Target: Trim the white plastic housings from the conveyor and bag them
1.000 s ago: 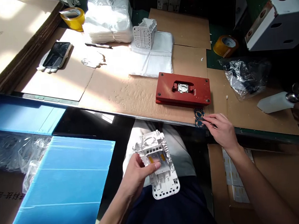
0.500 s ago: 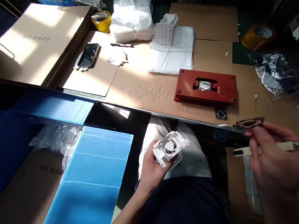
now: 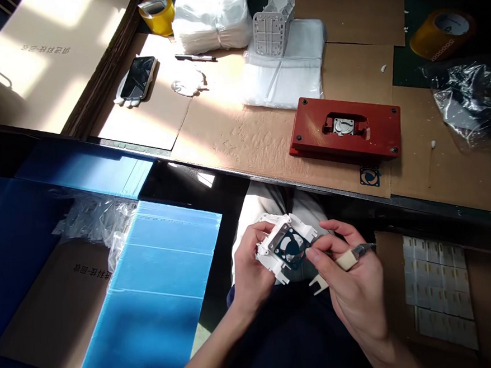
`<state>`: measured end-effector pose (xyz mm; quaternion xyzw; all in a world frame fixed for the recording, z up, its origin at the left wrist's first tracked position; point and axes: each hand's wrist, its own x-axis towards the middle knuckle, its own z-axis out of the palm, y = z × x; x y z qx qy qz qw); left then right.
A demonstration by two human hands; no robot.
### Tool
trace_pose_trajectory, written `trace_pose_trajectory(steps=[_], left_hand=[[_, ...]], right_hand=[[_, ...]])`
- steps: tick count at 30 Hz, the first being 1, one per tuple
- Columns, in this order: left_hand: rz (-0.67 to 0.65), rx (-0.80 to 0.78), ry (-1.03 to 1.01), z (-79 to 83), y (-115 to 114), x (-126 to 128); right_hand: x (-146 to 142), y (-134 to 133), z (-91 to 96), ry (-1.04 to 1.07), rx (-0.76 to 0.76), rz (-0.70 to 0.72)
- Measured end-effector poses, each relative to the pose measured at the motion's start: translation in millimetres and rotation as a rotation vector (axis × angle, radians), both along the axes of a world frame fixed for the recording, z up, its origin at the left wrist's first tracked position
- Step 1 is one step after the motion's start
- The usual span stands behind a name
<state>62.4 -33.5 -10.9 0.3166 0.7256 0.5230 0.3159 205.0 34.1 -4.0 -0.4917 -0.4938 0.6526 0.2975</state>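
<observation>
Gasket, thin and dark, sitting flat on the white plastic fan housing, right now held over my lap. My left hand grips the housing, fingers curled round its edge. My right hand presses fingertips onto the gasket, with a cream-handled tool pinched against them. Beyond, another gasket lies beside the red jig block on the cardboard-covered surface.

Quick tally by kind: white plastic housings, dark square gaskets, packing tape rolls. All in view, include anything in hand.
White plastic housings: 2
Dark square gaskets: 2
Packing tape rolls: 2
Total: 6
</observation>
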Motion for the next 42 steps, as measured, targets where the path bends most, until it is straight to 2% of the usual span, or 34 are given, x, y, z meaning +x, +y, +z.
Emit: trace_pose_trajectory(steps=[5, 13, 22, 26, 30, 42], left_hand=[[-0.007, 0.019, 0.012, -5.4, 1.0, 0.8], [-0.019, 0.039, 0.047, -5.1, -0.3, 0.7], [-0.007, 0.026, 0.037, -4.2, 0.6, 1.3], [-0.003, 0.027, 0.036, -7.0, 0.4, 1.6], [0.000, 0.013, -0.003, -7.5, -0.3, 2.3], [0.008, 0.003, 0.010, -4.8, 2.7, 2.1]], right_hand=[[-1.9, 0.2, 1.8, 0.002, -0.024, -0.027], [-4.2, -0.3, 0.3, 0.080, -0.065, -0.012], [-10.7, 6.5, 16.3, -0.095, 0.127, -0.003], [-9.9, 7.5, 17.8, -0.124, 0.157, 0.025], [-7.9, 8.7, 15.9, -0.124, 0.126, 0.026], [-10.0, 10.5, 11.1, -0.044, -0.094, 0.057]])
